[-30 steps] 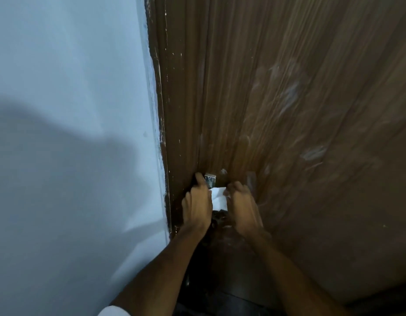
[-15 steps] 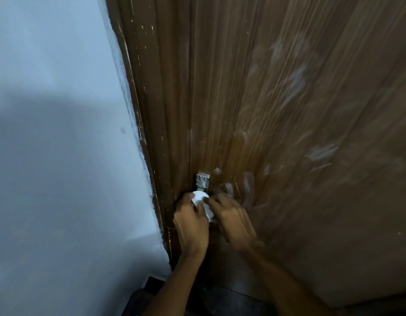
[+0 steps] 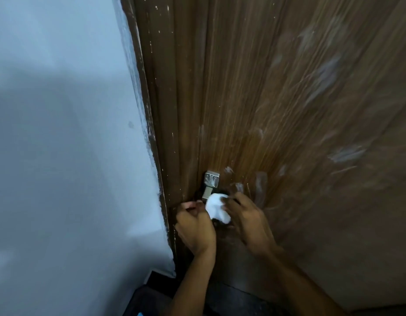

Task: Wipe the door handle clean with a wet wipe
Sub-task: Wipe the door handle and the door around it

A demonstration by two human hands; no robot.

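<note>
The silver door handle [image 3: 211,181] is mounted near the left edge of the brown wooden door [image 3: 288,110]. Its square plate and neck show, but the lever is hidden under a bunched white wet wipe [image 3: 217,209]. My right hand [image 3: 251,222] presses the wipe against the handle from the right, fingers closed on it. My left hand [image 3: 195,226] is curled into a fist beside the door's edge and touches the wipe's left side. What lies inside that fist is hidden.
A pale blue-white wall [image 3: 60,133] fills the left side and meets the dark door frame [image 3: 152,133]. Whitish smears mark the door [image 3: 345,153] to the right of the handle. Dark floor [image 3: 152,299] shows below my arms.
The view has swung so the door sits further left. Both hands dropped from the handle's plate to just below it, and the wipe is more bunched and more exposed between them.
</note>
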